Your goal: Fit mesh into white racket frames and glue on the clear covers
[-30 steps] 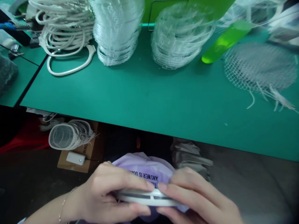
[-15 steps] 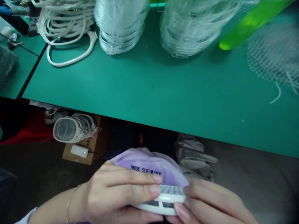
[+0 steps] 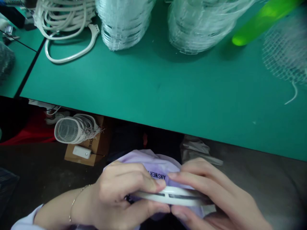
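Observation:
Both my hands grip a flat white plastic frame (image 3: 176, 197) edge-on, low in the view, over my lap and a lilac printed shirt (image 3: 153, 164). My left hand (image 3: 124, 195) pinches its left end between thumb and fingers. My right hand (image 3: 216, 198) closes round its right end, fingers on top and thumb beneath. The frame's rim shows dark slots along its edge. Both hands are below the front edge of the green table (image 3: 153, 86).
On the table's far side stand two stacks of clear mesh discs (image 3: 124, 22) (image 3: 199, 25), a heap of white rings (image 3: 64, 25), a green handle (image 3: 259, 22) and loose mesh (image 3: 285, 54). Under the table lie stacked white frames (image 3: 74, 129) on a cardboard box (image 3: 93, 150).
The frame has turned edge-on again after tilting to show its grid. My right hand has moved up over its right end. The view has shifted slightly down.

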Action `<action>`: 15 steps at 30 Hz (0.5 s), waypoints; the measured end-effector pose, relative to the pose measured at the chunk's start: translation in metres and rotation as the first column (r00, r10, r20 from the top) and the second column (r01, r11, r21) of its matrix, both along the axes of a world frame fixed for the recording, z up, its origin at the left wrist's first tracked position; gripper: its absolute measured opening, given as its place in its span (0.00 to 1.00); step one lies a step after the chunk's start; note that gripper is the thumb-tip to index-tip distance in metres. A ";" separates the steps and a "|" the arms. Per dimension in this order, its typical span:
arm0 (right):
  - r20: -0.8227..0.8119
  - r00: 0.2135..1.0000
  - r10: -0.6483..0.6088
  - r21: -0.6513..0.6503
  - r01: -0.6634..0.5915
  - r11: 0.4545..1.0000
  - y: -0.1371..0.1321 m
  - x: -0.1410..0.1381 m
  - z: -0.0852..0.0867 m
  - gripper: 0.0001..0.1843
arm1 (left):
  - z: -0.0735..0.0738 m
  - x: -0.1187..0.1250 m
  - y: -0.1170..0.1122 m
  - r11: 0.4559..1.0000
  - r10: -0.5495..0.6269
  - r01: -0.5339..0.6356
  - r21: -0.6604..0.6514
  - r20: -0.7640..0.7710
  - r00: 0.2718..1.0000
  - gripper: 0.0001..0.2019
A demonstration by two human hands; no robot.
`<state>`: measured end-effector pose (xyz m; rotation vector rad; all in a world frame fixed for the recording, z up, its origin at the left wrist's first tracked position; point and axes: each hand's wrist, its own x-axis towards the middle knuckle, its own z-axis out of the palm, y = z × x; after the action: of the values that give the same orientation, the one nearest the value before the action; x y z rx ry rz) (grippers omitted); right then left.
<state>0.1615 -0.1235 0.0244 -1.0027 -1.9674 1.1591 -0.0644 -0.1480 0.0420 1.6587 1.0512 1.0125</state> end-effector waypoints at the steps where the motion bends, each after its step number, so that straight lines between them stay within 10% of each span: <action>1: -0.011 0.998 0.060 0.009 -0.060 0.998 0.006 -0.003 0.002 0.11 | 0.001 0.000 0.002 0.999 0.007 -0.006 -0.043 0.020 1.000 0.07; 9: -0.065 0.968 0.244 -0.166 -0.251 0.954 0.026 -0.014 0.009 0.05 | -0.006 0.002 0.008 0.906 0.149 -0.091 -0.414 0.108 0.983 0.09; 15: -0.091 0.962 0.259 -0.200 -0.273 0.941 0.031 -0.016 0.002 0.05 | -0.012 0.000 0.009 0.911 0.120 -0.042 -0.410 0.164 0.979 0.08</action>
<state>0.1456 -0.0926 0.0269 -0.8065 -2.0040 1.5576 -0.0639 -0.1388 0.0303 1.1685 1.1231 0.9087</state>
